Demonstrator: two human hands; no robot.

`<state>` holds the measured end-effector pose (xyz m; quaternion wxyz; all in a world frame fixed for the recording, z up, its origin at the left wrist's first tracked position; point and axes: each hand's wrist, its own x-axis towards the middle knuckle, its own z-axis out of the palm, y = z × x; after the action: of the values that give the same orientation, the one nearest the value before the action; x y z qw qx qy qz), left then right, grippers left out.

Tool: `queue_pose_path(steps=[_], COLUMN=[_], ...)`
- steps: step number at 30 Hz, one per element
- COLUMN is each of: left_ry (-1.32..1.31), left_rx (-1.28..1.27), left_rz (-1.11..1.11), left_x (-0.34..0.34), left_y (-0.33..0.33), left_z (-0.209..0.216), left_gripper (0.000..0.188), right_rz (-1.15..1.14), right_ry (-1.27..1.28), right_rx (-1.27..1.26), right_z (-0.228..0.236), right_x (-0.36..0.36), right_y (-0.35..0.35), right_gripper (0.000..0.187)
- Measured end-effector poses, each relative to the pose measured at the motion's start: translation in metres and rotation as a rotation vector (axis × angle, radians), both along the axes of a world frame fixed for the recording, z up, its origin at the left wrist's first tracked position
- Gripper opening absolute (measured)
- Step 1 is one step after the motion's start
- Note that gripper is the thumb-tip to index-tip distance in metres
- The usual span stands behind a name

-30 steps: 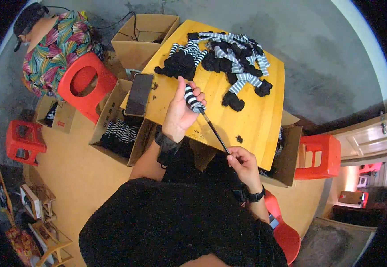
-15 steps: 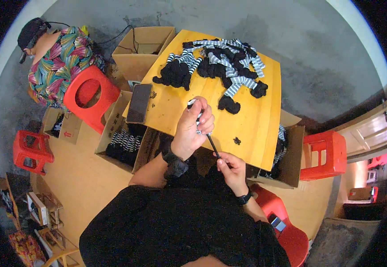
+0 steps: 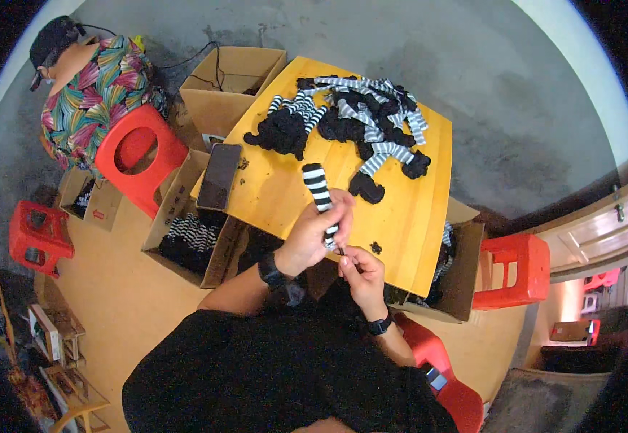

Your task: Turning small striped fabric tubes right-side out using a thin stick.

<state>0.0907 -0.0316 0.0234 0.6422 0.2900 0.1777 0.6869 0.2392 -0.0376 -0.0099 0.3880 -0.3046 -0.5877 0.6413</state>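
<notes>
A black-and-white striped knitted tube [image 3: 317,186] stands up out of my left hand [image 3: 308,237], whose fingers are wrapped round its lower part. Just below, my right hand [image 3: 366,281] pinches a thin black rod [image 3: 341,252] at the tube's lower end. Only a short bit of the rod shows; the rest seems to be inside the tube. Beyond my hands, on the yellow table [image 3: 278,195], lie a bunch of black-and-white striped knitted pieces with black ends [image 3: 279,132] and a looser heap of grey-and-white striped ones [image 3: 371,119].
A dark phone [image 3: 220,175] rests at the table's left edge. Cardboard boxes of striped pieces stand left [image 3: 191,238] and right [image 3: 462,278] of it. Red stools [image 3: 519,270] are around. A person in a patterned shirt [image 3: 97,101] sits at the far left.
The striped tube now reaches well above my left hand, and much less of the rod shows. My two hands have come closer together. The whole view has shifted slightly.
</notes>
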Motion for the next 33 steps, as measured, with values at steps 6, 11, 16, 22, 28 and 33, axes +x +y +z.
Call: queue_pose_path(steps=[6,11,16,22,28,33], left_ry=[-0.172,-0.166,-0.176,-0.122,-0.149,0.029], left_rx=[-0.005,0.068,0.063,0.124,0.130,0.104], left_rz=[0.166,0.098,-0.062,0.014,0.046,0.194], left_x=[-0.038,-0.041,-0.008,0.001,-0.022,-0.038], left_y=[0.012,0.013,0.000,-0.008,-0.009,-0.010], left_z=[0.009,0.008,0.012,0.007,0.006,0.013], left_gripper=[0.026,0.030,0.033,0.032,0.048,0.049], right_rz=[-0.009,0.027,-0.036,-0.054,0.074,0.117], right_ry=[-0.180,-0.141,0.012,0.007,-0.063,-0.088], right_rx=[0.159,0.163,0.108,0.111,0.096,0.066], right_z=[-0.011,-0.021,-0.022,-0.007,0.002,-0.001], right_x=[0.008,0.007,-0.002,-0.013,-0.003,0.011], right_y=[0.006,-0.003,-0.012,-0.013,0.003,0.001], right_gripper=[0.014,0.017,0.016,0.013,0.012,0.014])
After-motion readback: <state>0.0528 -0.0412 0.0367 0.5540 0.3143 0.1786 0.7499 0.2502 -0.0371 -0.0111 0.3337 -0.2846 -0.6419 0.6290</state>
